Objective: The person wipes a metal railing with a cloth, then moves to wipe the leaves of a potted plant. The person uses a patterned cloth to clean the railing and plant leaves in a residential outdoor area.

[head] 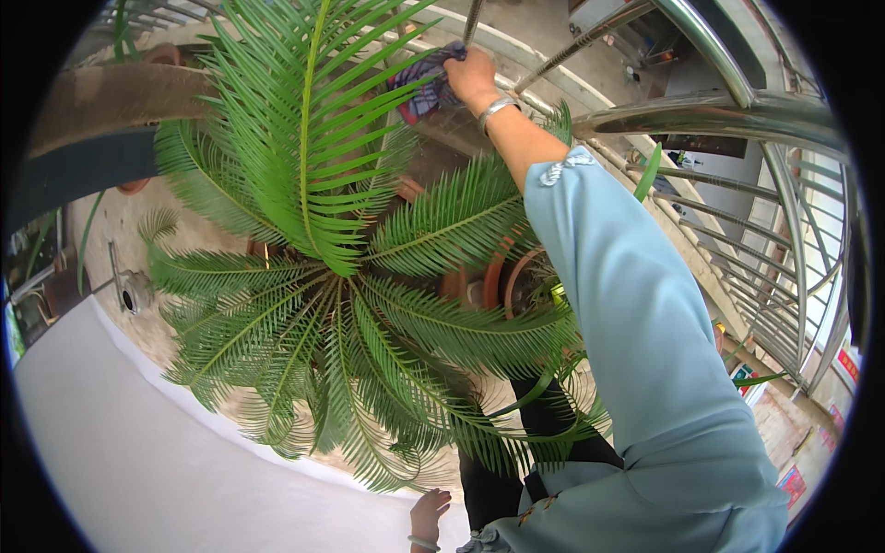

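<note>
My right hand (471, 77), with a silver bangle at the wrist, is stretched far out to the metal railing. It grips a dark patterned cloth (425, 79), which lies bunched against a thin railing bar (473, 24). My left hand (431, 506) is low in the picture near the white wall, fingers slightly bent and apart, holding nothing. Between the hands spreads a large sago palm (339, 276), its green fronds fanning out all round, one tall frond rising toward the camera.
Clay pots (520, 283) stand behind the fronds, beside the railing. A thick polished handrail (719, 117) and more bars (733, 221) run along the right. A white wall (173, 428) curves along the lower left. A metal fitting (133, 293) is at the left.
</note>
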`<state>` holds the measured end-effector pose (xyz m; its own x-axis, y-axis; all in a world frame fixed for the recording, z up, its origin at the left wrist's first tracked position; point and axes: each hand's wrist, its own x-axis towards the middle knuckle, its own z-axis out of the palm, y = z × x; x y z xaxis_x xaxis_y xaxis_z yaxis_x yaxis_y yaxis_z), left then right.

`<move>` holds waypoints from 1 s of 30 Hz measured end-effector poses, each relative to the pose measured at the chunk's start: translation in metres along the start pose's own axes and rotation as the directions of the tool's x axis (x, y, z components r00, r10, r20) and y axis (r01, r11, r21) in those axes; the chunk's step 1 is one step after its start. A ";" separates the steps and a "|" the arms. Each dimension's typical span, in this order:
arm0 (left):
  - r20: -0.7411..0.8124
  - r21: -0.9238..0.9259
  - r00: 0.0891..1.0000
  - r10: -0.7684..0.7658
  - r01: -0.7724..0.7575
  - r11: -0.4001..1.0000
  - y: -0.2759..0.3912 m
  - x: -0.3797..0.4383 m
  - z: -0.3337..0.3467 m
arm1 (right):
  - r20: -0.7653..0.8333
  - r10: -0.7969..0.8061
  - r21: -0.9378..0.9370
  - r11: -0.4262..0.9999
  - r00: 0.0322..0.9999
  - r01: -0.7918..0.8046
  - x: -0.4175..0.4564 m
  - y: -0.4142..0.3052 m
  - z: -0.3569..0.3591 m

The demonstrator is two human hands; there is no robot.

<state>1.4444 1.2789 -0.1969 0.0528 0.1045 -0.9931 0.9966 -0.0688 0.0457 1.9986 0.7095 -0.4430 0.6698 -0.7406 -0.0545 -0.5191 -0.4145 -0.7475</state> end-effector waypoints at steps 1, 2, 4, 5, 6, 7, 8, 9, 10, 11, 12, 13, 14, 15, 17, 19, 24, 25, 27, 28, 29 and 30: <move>-0.016 0.062 1.000 -0.009 0.010 0.998 0.005 0.000 0.000 | -0.011 0.019 0.054 0.998 1.000 -0.018 0.001 0.002 -0.009; -0.037 0.140 0.999 -0.028 0.033 0.990 0.013 0.002 -0.002 | -0.021 0.039 0.107 0.994 0.999 -0.036 0.001 0.006 -0.018; -0.077 0.245 0.996 -0.041 0.059 0.968 0.057 -0.007 0.025 | -0.017 0.013 0.183 0.983 1.000 -0.010 -0.006 -0.001 -0.038; 0.049 0.522 0.997 -0.067 0.032 0.852 0.070 -0.009 0.025 | 0.026 0.017 0.243 0.970 1.000 -0.022 -0.012 -0.007 -0.048; 0.157 0.742 0.980 -0.125 -0.034 0.670 0.081 -0.011 0.020 | 0.077 0.010 0.305 0.952 0.997 -0.033 -0.022 -0.020 -0.060; 0.278 0.761 0.960 -0.036 -0.197 0.618 0.110 -0.022 0.025 | 0.117 0.007 0.361 0.931 0.993 -0.049 -0.024 -0.025 -0.071; 0.393 0.759 0.918 0.057 -0.359 0.543 0.139 -0.034 0.032 | 0.142 -0.032 0.423 0.906 0.989 -0.031 -0.023 -0.018 -0.075; 0.494 0.733 0.857 0.146 -0.501 0.460 0.166 -0.047 0.038 | 0.195 -0.025 0.428 0.902 0.981 -0.062 -0.028 -0.023 -0.084; 0.510 0.722 0.812 0.283 -0.583 0.373 0.228 -0.072 0.083 | 0.253 -0.022 0.432 0.897 0.967 -0.093 -0.039 -0.037 -0.097; 0.382 0.695 0.866 0.323 -0.500 0.517 0.274 -0.085 0.117 | 0.292 -0.006 0.434 0.892 0.956 -0.127 -0.043 -0.041 -0.110; 0.384 0.714 0.815 0.434 -0.560 0.421 0.317 -0.093 0.154 | 0.308 -0.050 0.463 0.880 0.950 -0.104 -0.041 -0.031 -0.113; 0.454 0.633 0.641 0.619 -0.721 0.282 0.345 -0.087 0.185 | 0.306 -0.078 0.464 0.883 0.949 -0.077 -0.044 -0.029 -0.110; 0.474 0.549 0.533 0.701 -0.801 0.239 0.370 -0.077 0.212 | 0.306 -0.106 0.464 0.884 0.946 -0.051 -0.048 -0.027 -0.105; 0.526 0.400 0.310 0.792 -0.912 0.090 0.392 -0.052 0.236 | 0.306 -0.134 0.464 0.886 0.943 -0.025 -0.050 -0.026 -0.104; 0.541 0.341 0.096 0.835 -0.933 -0.114 0.425 -0.010 0.284 | 0.380 -0.151 0.423 0.906 0.912 -0.026 -0.059 -0.033 -0.111; 0.549 0.350 -0.069 0.833 -0.886 -0.304 0.450 0.030 0.325 | 0.390 -0.166 0.371 0.928 0.906 0.010 -0.061 -0.022 -0.113; 0.236 0.576 -0.008 0.972 -0.804 -0.147 0.489 0.134 0.361 | 0.447 -0.197 0.395 0.919 0.872 0.005 -0.071 -0.002 -0.109; 0.149 0.621 0.015 0.989 -0.779 -0.082 0.498 0.153 0.358 | 0.474 -0.177 0.399 0.916 0.862 -0.031 -0.072 0.001 -0.106; 0.041 0.708 0.035 0.999 -0.706 -0.004 0.515 0.179 0.349 | 0.526 -0.142 0.404 0.909 0.839 -0.099 -0.076 0.005 -0.104; 0.047 0.708 0.087 0.995 -0.706 0.028 0.525 0.186 0.347 | 0.527 -0.149 0.412 0.906 0.837 -0.098 -0.078 0.003 -0.107; 0.052 0.707 0.138 0.989 -0.704 0.061 0.534 0.192 0.345 | 0.549 -0.156 0.383 0.920 0.821 -0.081 -0.078 0.003 -0.113; 0.052 0.709 0.191 0.980 -0.698 0.099 0.539 0.196 0.342 | 0.577 -0.163 0.354 0.933 0.801 -0.064 -0.079 -0.004 -0.122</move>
<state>1.9699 0.9234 -0.4041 0.9836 -0.0988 -0.1509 0.0166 -0.7833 0.6214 1.8837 0.7053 -0.3549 0.9271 -0.2202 -0.3032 -0.3397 -0.1522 -0.9282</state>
